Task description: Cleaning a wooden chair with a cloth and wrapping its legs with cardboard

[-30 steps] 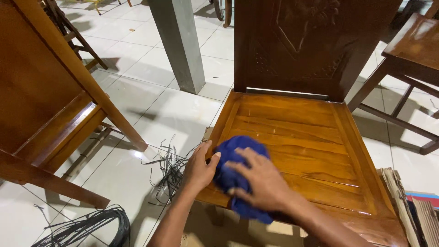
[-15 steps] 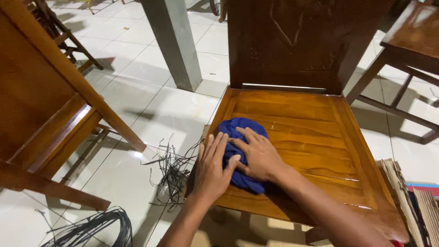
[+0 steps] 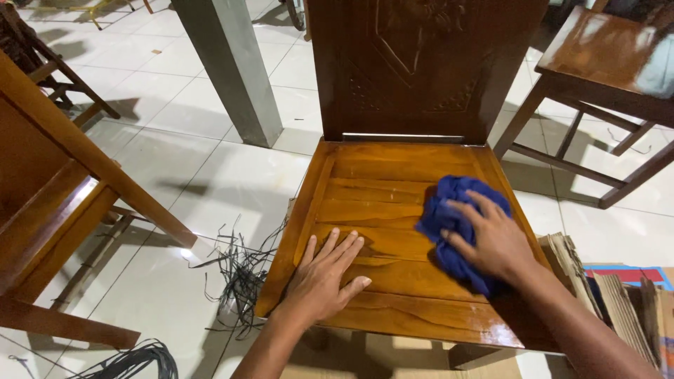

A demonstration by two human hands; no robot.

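Note:
A glossy brown wooden chair stands before me, its slatted seat [image 3: 379,175] facing up and its carved backrest [image 3: 421,63] behind. My right hand [image 3: 491,238] presses down on a crumpled blue cloth [image 3: 449,210] at the right side of the seat. My left hand [image 3: 326,274] lies flat on the front left of the seat, fingers spread, holding nothing.
Another wooden chair [image 3: 611,77] stands at the back right, and a tilted wooden piece [image 3: 49,210] lies at the left. A grey pillar [image 3: 228,70] rises behind. Black strips [image 3: 239,274] litter the white tiled floor. Stacked cardboard [image 3: 611,295] leans at the right.
My right hand has slid the blue cloth from the seat's front left across to its right side. My left hand came off the cloth and now rests flat on the seat.

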